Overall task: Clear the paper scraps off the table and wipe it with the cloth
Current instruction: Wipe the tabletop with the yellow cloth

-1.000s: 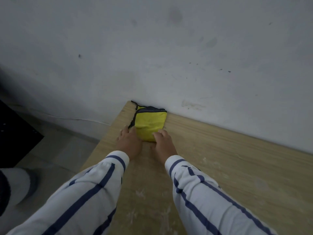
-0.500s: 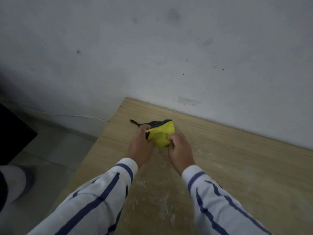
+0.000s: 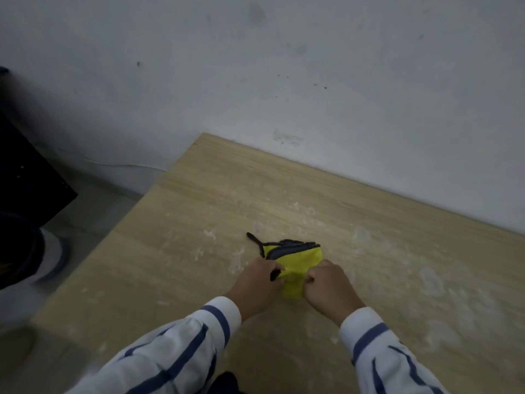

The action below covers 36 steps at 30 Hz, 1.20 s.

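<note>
Your light wood-grain desk [image 3: 397, 245] stood with its far edge against a grey-white painted wall [image 3: 284, 66] flecked with small dark marks. Pale, dusty smears [image 3: 431, 280] were scattered over the desk top in several patches, thickest toward your right. Whether they were dust or fine paper bits, you could not have told from this view. To the left of the desk lay a grey floor [image 3: 93, 211], and one thin white cable [image 3: 113, 165] ran along the foot of the wall. A black boxy shape [image 3: 25, 177] sat at the left edge of the view, too dark and blurred to identify.

There was one yellow cloth [image 3: 298, 257], folded, with a dark grey border along its far edge and a black strap trailing off its left corner. It lay on the desk near the middle, well apart from the wall.

Both of your grips were on it. Your left grip [image 3: 257, 285] had its fingers curled over the cloth's near left corner, and your right grip [image 3: 329, 288] was clenched on its near right edge, with the fabric bunched between them. Two white sleeves with blue stripes [image 3: 170, 354] covered your arms down to the wrists.
</note>
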### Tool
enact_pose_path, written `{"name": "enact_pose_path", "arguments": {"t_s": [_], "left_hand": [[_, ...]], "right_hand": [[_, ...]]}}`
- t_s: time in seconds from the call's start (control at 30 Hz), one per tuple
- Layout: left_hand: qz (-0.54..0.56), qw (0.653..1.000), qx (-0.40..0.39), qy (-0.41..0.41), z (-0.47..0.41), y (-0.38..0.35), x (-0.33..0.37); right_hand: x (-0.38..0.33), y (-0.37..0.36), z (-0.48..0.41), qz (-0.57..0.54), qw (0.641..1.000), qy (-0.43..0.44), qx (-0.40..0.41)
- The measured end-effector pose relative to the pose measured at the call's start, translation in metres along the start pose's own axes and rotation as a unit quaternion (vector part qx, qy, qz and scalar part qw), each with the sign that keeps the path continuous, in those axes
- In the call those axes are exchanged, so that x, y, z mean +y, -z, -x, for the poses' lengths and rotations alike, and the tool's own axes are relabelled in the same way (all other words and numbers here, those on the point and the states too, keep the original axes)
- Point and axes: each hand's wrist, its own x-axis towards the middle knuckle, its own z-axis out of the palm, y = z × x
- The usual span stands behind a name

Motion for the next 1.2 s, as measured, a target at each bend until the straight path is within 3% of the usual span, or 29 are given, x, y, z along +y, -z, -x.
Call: {"name": "enact_pose_path", "arguments": {"t_s": [0.1,0.2,0.27,0.37,0.53,0.63,0.77,0.87,0.93,1.07,1.13,1.2], "left_hand": [[-0.075,0.997,-0.020,0.006,0.016,-0.013,-0.007],[-0.165,0.985,0.049,0.015,0.025,-0.010,-0.020],[-0.161,0.981,0.092,0.062,0.030,0.001,-0.038],[-0.170,0.967,0.140,0.129,0.036,0.018,-0.071],[-0.202,0.958,0.142,0.145,0.041,0.038,-0.118],[-0.221,0.961,0.128,0.108,0.045,0.043,-0.133],[-0.222,0.965,0.121,0.073,0.046,0.055,-0.143],[-0.234,0.960,0.131,0.082,0.045,0.077,-0.161],[-0.244,0.956,0.137,0.091,0.046,0.091,-0.175],[-0.252,0.955,0.138,0.071,0.048,0.097,-0.186],[-0.251,0.955,0.142,0.069,0.049,0.095,-0.187],[-0.248,0.956,0.139,0.067,0.047,0.096,-0.188]], "right_hand": [[-0.007,0.004,0.012,0.004,0.998,-0.028,-0.055],[-0.022,-0.015,0.011,-0.049,0.998,-0.045,-0.010],[-0.034,-0.033,0.010,-0.073,0.995,-0.065,-0.002],[-0.044,-0.063,0.006,-0.011,0.997,-0.075,-0.009],[-0.041,-0.081,-0.004,-0.027,0.986,-0.110,0.120],[-0.059,-0.083,-0.016,-0.064,0.979,-0.133,0.142],[-0.106,-0.091,-0.023,-0.145,0.979,-0.036,0.138],[-0.099,-0.072,-0.031,-0.186,0.940,-0.112,0.263],[-0.074,-0.057,-0.031,-0.170,0.918,-0.187,0.305],[-0.066,-0.074,-0.025,-0.134,0.919,-0.272,0.252],[-0.101,-0.098,-0.025,-0.122,0.925,-0.264,0.243],[-0.148,-0.118,-0.029,-0.106,0.945,-0.205,0.230]]}}
